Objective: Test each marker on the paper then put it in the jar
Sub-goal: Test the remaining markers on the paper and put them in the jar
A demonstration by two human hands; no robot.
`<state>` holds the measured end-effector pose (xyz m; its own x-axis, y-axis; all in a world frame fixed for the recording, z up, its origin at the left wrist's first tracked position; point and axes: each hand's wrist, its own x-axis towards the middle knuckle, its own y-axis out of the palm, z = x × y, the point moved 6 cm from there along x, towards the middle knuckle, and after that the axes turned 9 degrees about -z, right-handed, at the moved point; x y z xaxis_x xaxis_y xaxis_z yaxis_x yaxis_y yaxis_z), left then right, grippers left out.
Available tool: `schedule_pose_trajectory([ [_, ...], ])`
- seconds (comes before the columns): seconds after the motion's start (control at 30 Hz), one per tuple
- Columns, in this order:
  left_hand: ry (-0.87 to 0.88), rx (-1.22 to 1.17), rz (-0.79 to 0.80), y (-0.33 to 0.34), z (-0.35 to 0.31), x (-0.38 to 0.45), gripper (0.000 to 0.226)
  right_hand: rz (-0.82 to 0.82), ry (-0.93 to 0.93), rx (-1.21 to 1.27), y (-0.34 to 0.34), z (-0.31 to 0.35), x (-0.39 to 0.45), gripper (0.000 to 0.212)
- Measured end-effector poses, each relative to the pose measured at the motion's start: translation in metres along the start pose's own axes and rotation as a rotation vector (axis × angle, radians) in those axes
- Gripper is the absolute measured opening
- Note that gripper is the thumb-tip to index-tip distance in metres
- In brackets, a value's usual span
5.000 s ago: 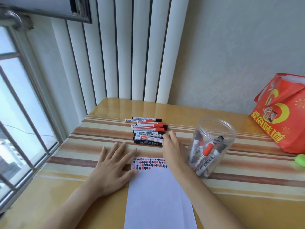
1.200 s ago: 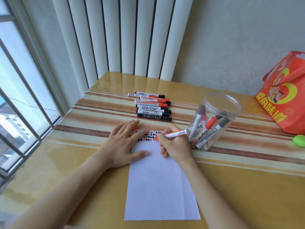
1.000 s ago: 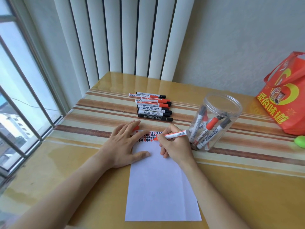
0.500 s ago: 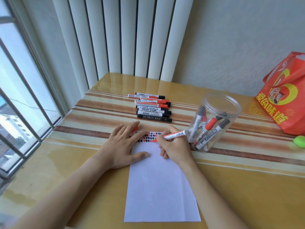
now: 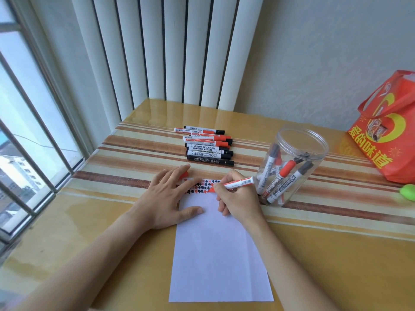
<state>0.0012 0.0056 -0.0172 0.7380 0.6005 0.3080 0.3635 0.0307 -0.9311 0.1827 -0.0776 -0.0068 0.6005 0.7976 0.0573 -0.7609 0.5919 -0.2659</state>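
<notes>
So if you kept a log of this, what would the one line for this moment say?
step: testing red marker | right hand: grips marker, tip on paper | left hand: flat, pressing paper | jar: holds markers | row of markers: waiting

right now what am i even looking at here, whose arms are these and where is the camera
There is no machine here: these are a person's two bare arms, filmed by a single wide-angle camera worn on their head, looking down at a striped table.

The left hand lies flat with straight fingers, pressing down a white sheet of paper. The right hand grips a red marker, its tip at a row of small red and black test marks along the paper's top edge.

Behind the paper lies a row of markers with red and black caps. To the right stands a clear plastic jar with several markers already in it. Further right sit a red bag and a small green thing, cut off by the frame.
</notes>
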Motion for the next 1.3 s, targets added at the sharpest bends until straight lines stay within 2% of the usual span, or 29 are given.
schedule_pose_trajectory([
  [0.17, -0.003, -0.025, 0.004, -0.001, 0.0, 0.0, 0.08, 0.005, 0.007, -0.001, 0.0, -0.001, 0.001, 0.016],
  [0.3, -0.035, -0.16, -0.044, -0.008, 0.001, 0.0, 0.071, 0.016, 0.021, 0.011, 0.0, 0.0, 0.0, 0.016],
  [0.47, -0.202, -0.27, -0.233, -0.015, 0.016, 0.005, 0.058, 0.021, 0.01, 0.062, -0.003, 0.003, 0.0, 0.014],
  [0.6, -0.272, -0.183, -0.338, -0.018, 0.022, 0.005, 0.027, 0.067, -0.039, 0.085, -0.002, 0.009, -0.003, 0.015],
  [0.67, -0.248, -0.2, -0.382, -0.023, 0.02, 0.005, 0.017, 0.097, -0.094, 0.1, 0.0, 0.013, -0.004, 0.012],
  [0.8, -0.152, -0.298, -0.459, -0.035, 0.013, 0.001, 0.023, 0.165, -0.171, 0.149, 0.003, 0.021, -0.009, 0.009],
  [1.3, 0.102, -0.476, -0.335, -0.036, -0.008, -0.001, 0.021, 0.281, -0.181, 0.19, 0.012, 0.023, -0.014, 0.016],
])
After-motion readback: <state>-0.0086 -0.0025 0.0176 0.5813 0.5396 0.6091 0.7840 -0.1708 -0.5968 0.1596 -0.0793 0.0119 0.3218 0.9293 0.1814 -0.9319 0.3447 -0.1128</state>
